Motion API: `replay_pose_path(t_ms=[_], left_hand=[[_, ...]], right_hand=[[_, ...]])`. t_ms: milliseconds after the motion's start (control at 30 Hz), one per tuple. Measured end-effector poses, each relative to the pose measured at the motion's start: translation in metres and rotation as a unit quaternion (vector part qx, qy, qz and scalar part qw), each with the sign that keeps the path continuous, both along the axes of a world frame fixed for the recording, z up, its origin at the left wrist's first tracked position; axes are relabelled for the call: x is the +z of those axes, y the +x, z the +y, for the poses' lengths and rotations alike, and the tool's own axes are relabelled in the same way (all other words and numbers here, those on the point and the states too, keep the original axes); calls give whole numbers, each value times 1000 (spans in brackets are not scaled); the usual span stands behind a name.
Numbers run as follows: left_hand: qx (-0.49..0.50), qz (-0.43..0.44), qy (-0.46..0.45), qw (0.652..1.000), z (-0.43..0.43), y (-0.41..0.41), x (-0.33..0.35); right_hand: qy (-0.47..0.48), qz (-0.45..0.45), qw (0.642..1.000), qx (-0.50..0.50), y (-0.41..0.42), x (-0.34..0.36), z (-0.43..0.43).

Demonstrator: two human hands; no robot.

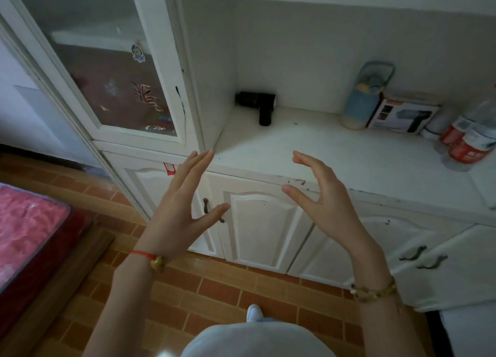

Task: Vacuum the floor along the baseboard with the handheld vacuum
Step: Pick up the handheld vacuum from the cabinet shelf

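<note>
Clearly both hands, the left hand and the right hand, hover spread and empty before the worktop. Far back in its corner lies the handheld vacuum; reaching in for its handle would serve best.

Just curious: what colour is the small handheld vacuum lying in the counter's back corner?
The pistol-shaped handheld vacuum is black, seen best in the head view.

A matt black plastic finish is seen on the vacuum at upper centre. The counter is painted white, scuffed and chipped along its front edge. Glossy glass is set in the door at upper left. The floor is laid in faintly shiny brick-pattern tile.
</note>
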State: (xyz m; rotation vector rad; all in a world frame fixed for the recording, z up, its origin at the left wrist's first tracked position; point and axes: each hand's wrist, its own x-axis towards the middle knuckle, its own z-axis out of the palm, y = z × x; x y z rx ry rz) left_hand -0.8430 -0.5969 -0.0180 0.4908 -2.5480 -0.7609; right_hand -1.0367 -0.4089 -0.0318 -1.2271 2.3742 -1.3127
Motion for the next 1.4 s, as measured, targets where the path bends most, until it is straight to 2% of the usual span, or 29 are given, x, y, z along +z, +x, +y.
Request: replay_pose_path(t_ms=[467,900,1100,1400], left_hand=[[20,-14,20,999,-51,-70,-6],[-105,-15,8,994,-144,-121,-7],[-162,-44,7,986,-173,-130,-17],[-163,-33,4,986,-175,-132,-21]], right_hand=[[36,-7,999,30,-78,-5,-68],[11,0,998,-68,-88,-9,-134],[1,-7,993,-117,-79,-20,-152],[21,-18,990,-136,-83,-29,-167]])
